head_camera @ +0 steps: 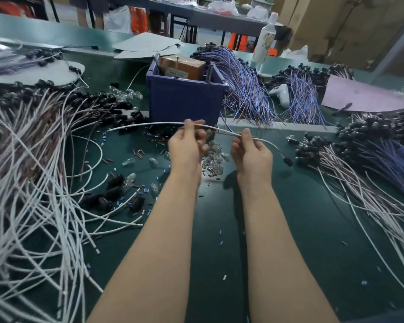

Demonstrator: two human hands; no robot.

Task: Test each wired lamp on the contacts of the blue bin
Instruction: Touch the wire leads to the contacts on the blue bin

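A blue bin (184, 99) stands at the middle back of the green table, with a brown block and metal pins sticking up at its rim. Just in front of it, both hands pinch one white wired lamp lead (147, 124) held above the table. My left hand (187, 145) grips it near the middle. My right hand (251, 152) grips it further right, where the lead curves down to a black lamp holder (287, 161). The lead's free end points left. It does not touch the bin.
White wires (33, 194) sprawl over the left side. Purple-wired bundles (247, 89) lie right of the bin, with more white leads and black holders (371, 183) at far right. Small glass bulbs (216, 159) and sleeve bits litter the centre. A white bottle (265, 40) stands behind.
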